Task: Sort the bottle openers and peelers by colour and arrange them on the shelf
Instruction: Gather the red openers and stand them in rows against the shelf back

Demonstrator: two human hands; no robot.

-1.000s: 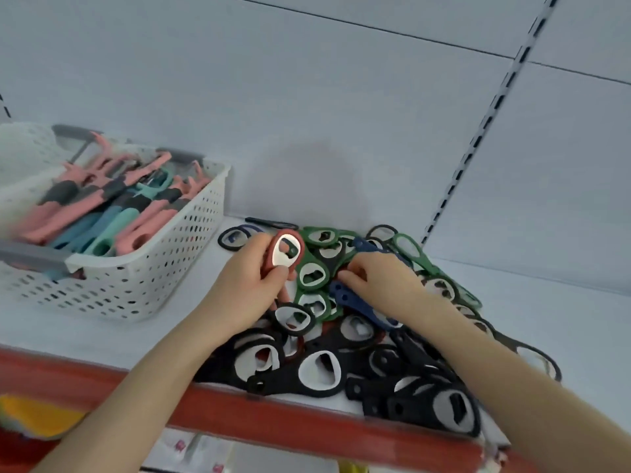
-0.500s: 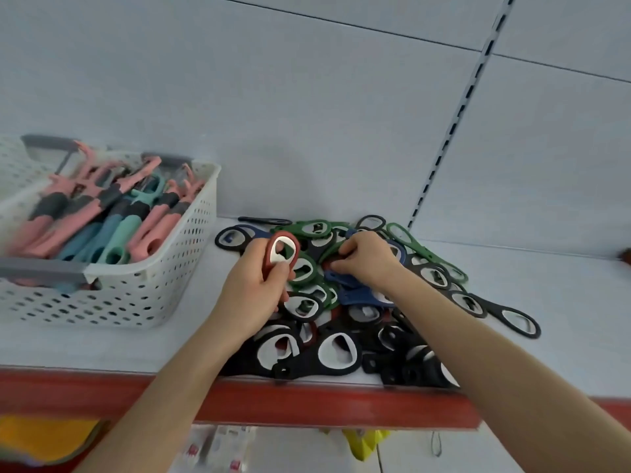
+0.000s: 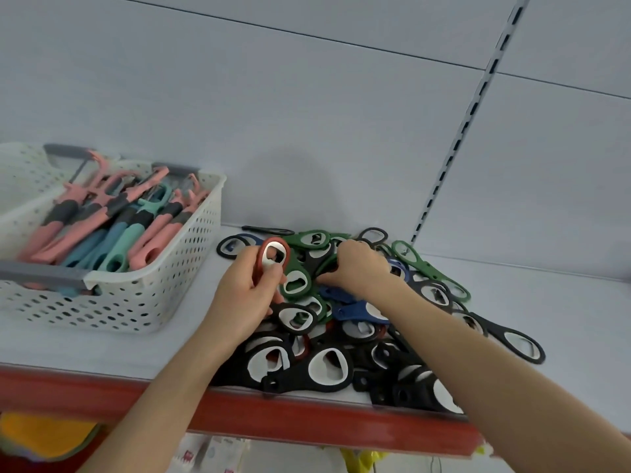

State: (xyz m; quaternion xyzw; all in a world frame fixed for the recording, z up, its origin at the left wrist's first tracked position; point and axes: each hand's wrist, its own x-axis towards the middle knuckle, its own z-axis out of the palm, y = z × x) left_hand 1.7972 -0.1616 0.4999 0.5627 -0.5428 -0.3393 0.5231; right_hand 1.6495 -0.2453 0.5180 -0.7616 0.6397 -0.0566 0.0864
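While the left hand (image 3: 249, 295) has its grip wrapped round a red bottle opener (image 3: 273, 256), thumb on the lower end and the metal-lined head poking out at 12 o'clock from the fist, the right hand (image 3: 358, 268) is dug into the pile of bottle openers (image 3: 341, 336) at 3 o'clock of it. Its fingers curl down among green and black ones, but honestly I can't tell if that grip has actually got hold of anything.

The pile sits on the white shelf (image 3: 119, 349), close to the red front edge (image 3: 273, 414). Black openers (image 3: 327, 367) are mostly at 6 o'clock of the heap and green openers (image 3: 430, 268) at 12 to 2. A few blue openers (image 3: 345, 310) lie in the middle by the right wrist. One black one lies off at 4 o'clock.

At 9 o'clock of the pile, on the same shelf, there's a white perforated basket (image 3: 136, 302) full of peelers (image 3: 112, 230), pink and teal with dark grey sections.
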